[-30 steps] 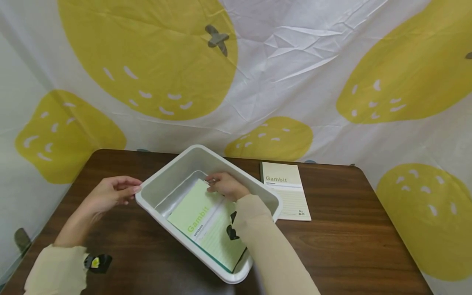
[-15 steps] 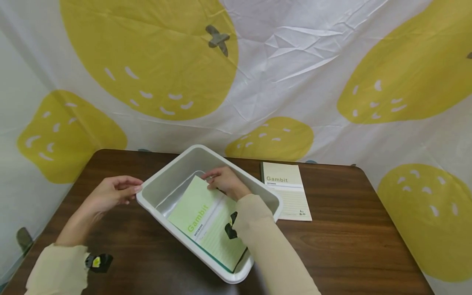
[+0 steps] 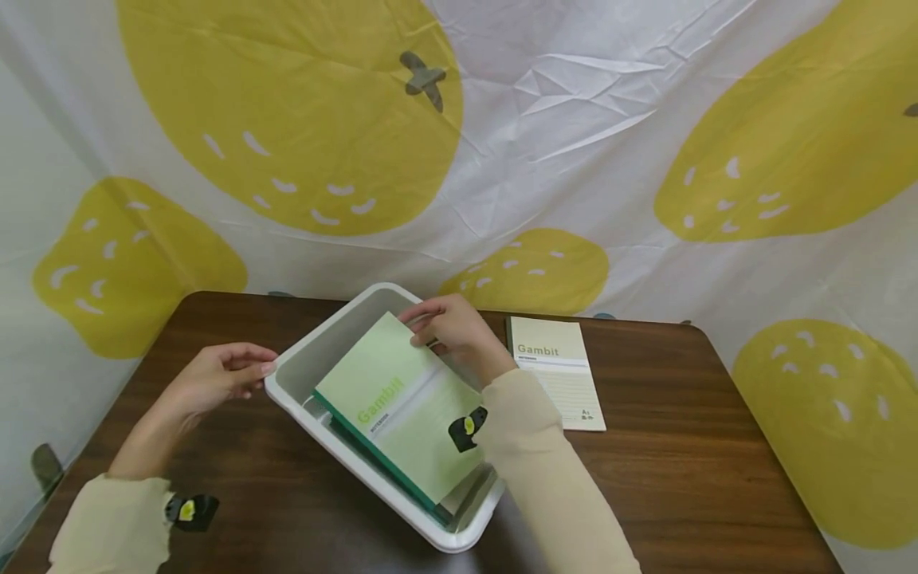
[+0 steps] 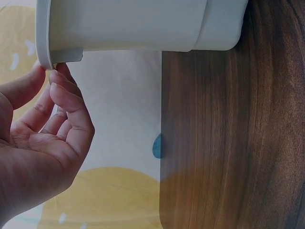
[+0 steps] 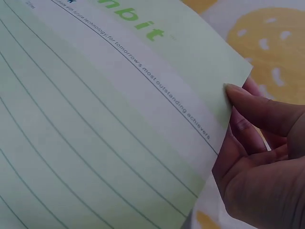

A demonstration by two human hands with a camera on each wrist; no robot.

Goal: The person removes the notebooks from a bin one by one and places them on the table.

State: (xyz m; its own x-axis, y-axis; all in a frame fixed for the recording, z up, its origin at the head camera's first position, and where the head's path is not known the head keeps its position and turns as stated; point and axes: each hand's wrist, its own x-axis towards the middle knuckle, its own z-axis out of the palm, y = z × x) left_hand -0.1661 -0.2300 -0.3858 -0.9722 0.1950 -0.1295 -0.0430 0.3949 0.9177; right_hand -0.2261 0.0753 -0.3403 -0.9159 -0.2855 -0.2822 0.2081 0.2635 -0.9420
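At the left, a person's left hand (image 3: 222, 375) pinches the nearest rim corner of a pale tub (image 3: 344, 335), thumb and fingertips together on the plastic. The tub sits askew on a dark table (image 3: 645, 446). Within its mouth is a green book (image 3: 402, 406), seemingly tilted, spine toward the left; its long axis runs from far left to near right, roughly along the tub's. The right hand (image 3: 462, 335), the nearer one, clamps the book's far right edge, thumb on the cover, fingers behind, so the book lies leftward and toward the person. Farther right, a cream book (image 3: 548, 343) lies flat, partly hidden.
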